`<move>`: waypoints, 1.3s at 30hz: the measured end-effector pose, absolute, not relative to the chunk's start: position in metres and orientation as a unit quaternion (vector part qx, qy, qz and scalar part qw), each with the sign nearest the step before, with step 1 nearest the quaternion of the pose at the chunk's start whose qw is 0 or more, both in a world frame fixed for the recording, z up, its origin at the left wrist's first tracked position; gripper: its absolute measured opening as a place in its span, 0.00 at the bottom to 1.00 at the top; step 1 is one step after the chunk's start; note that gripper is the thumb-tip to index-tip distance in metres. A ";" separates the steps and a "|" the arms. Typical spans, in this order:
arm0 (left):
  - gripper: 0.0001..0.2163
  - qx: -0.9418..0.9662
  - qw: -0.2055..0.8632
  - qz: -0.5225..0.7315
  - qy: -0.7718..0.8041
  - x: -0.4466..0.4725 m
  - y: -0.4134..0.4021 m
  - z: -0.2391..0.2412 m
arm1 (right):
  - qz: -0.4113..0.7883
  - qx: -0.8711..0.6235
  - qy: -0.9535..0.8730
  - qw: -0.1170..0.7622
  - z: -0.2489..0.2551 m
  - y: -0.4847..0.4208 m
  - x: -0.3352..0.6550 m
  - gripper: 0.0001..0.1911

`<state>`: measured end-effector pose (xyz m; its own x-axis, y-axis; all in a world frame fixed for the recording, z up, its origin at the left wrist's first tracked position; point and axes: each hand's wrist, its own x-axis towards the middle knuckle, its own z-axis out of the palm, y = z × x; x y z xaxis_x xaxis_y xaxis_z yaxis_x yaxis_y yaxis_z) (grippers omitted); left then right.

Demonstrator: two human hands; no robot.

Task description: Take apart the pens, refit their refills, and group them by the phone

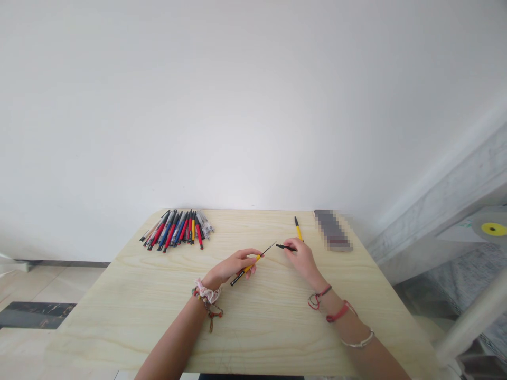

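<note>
My left hand (236, 264) is closed around a yellow and black pen (249, 268) whose thin refill tip points up and to the right. My right hand (301, 257) pinches a small black pen part (283, 246) just beyond that tip, a short gap between them. Another yellow pen with a black tip (298, 228) lies on the wooden table (245, 327) just behind my right hand. Both wrists wear bracelets.
A pile of several red, blue and black pens (178, 229) lies at the table's far left. A blurred flat dark object (332, 230) rests at the far right corner. A white wall stands behind; a marble ledge and a metal rail are at the right.
</note>
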<state>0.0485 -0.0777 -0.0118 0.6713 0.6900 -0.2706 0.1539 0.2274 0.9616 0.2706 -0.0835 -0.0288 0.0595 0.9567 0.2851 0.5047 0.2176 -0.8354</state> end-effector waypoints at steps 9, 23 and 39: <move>0.17 0.590 0.698 0.183 0.362 0.052 -0.079 -0.012 | 0.132 -0.554 -0.723 0.391 -0.030 -0.085 0.264 0.06; 0.17 0.617 0.691 0.145 0.348 0.053 -0.080 -0.012 | 0.018 -0.444 -0.825 0.349 -0.015 -0.095 0.260 0.06; 0.16 0.695 0.576 0.147 0.403 0.040 -0.071 -0.007 | 0.015 -0.501 -0.801 0.327 -0.010 -0.090 0.273 0.10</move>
<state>0.0400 -0.0706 -0.0074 0.6319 0.7298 -0.2610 0.3918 -0.0102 0.9200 0.2731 -0.0901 -0.0099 -0.2837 0.8131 0.5083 0.7937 0.4966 -0.3514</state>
